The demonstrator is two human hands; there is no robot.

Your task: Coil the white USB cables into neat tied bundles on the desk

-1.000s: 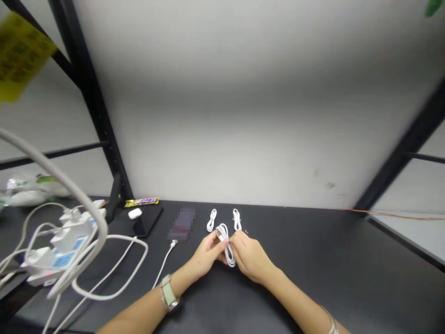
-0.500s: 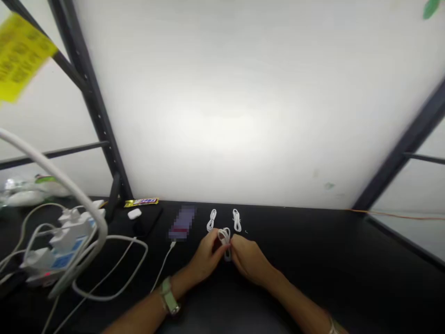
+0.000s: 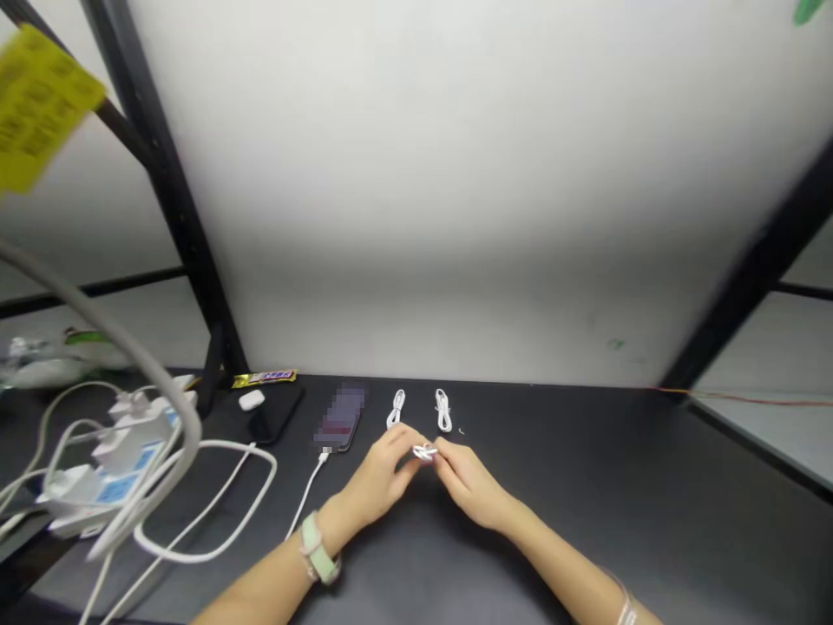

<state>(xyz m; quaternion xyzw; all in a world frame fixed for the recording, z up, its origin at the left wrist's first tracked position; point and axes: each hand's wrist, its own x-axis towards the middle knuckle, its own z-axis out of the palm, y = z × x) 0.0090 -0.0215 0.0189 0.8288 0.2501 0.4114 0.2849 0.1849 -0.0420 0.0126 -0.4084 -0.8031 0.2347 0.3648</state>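
Above a black tabletop (image 3: 625,521), a left hand (image 3: 383,477) and a right hand (image 3: 475,486) pinch a coiled white cable (image 3: 425,452) between them.
At far left, a boxy white power strip (image 3: 123,464) sits among smooth, looping cords; next, a dark, flat phone (image 3: 339,418) slants away to the upper right. The left hand, a pale green strap (image 3: 313,534) round its wrist, presses thumb to fingers on the cable's left edge. Just beyond lies a slim white coil (image 3: 397,403), leaning slightly right. At centre, the held cable shows rounded, glossy strands stretching crosswise; seemingly viewed near end-on, its long axis is hard to tell. A second coil (image 3: 443,411) beyond points away, and the right hand's fingertips grip the cable's right edge.
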